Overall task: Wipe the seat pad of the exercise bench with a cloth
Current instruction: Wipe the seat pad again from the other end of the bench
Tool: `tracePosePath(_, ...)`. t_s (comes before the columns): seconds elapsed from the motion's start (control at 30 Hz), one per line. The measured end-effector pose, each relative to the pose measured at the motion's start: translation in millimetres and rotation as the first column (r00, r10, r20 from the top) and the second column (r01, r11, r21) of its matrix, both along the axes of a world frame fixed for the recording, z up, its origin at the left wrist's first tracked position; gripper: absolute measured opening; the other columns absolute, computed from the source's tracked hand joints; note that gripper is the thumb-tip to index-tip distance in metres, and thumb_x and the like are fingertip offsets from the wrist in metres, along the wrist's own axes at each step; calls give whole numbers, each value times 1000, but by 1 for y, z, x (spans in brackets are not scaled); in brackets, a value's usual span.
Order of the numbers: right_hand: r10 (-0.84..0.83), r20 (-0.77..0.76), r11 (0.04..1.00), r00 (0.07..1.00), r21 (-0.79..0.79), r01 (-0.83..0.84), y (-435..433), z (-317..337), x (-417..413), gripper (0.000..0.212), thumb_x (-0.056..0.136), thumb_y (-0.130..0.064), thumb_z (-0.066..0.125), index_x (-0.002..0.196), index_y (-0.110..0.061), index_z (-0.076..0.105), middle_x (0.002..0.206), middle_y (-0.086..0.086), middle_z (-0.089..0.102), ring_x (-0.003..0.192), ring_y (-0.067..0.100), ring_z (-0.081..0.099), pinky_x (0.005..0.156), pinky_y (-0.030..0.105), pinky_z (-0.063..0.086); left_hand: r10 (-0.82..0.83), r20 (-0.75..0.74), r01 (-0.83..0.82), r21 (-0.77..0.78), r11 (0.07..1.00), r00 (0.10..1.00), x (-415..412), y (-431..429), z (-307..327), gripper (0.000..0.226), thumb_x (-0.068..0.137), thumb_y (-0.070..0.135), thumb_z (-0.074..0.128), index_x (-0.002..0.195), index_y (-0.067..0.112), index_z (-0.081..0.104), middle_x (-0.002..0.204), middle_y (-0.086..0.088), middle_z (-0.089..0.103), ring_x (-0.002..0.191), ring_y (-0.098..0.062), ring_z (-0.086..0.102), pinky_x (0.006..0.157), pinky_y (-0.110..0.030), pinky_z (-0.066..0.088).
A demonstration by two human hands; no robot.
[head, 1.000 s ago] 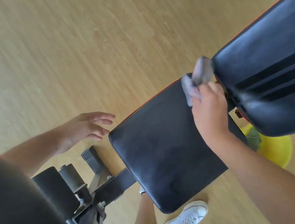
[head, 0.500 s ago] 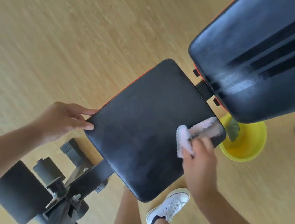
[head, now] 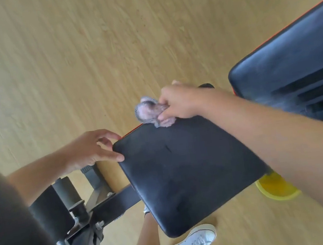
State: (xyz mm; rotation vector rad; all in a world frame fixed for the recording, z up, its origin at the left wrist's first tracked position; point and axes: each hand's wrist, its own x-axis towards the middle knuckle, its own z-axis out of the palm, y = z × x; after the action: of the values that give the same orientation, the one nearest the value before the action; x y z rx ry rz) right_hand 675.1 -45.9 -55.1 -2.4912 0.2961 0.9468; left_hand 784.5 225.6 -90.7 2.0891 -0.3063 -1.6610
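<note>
The black seat pad (head: 184,172) of the exercise bench fills the middle of the view, with a thin red trim along its far edge. My right hand (head: 178,102) is closed on a bunched grey cloth (head: 151,111) and presses it against the pad's far edge. My left hand (head: 91,148) rests at the pad's left corner, thumb and fingertips touching the edge, fingers apart. My right forearm crosses over the pad's right side and hides part of it.
The black backrest pad (head: 291,69) rises at the right. A yellow bowl (head: 274,188) sits on the wooden floor under the bench, partly hidden. The bench frame with foam rollers (head: 64,196) lies at lower left. A white sneaker (head: 192,243) stands below the pad.
My right hand has swept the cloth from the pad's near right edge across to its far edge. My left hand stays at the left corner. The view has shifted.
</note>
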Motion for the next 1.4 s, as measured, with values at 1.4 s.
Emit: tracePosePath(1.4,-982,187,-13,-13,3,1000,45,-8,-310,57,86,-37,76,47,-14,43,46,-3,35,53,18,32,49,30,27,10,23,-7,-116,993,1000,2,1,-31,46,71,1,91,104,32,84,109,5,83,89,-21,83,70,-31,66)
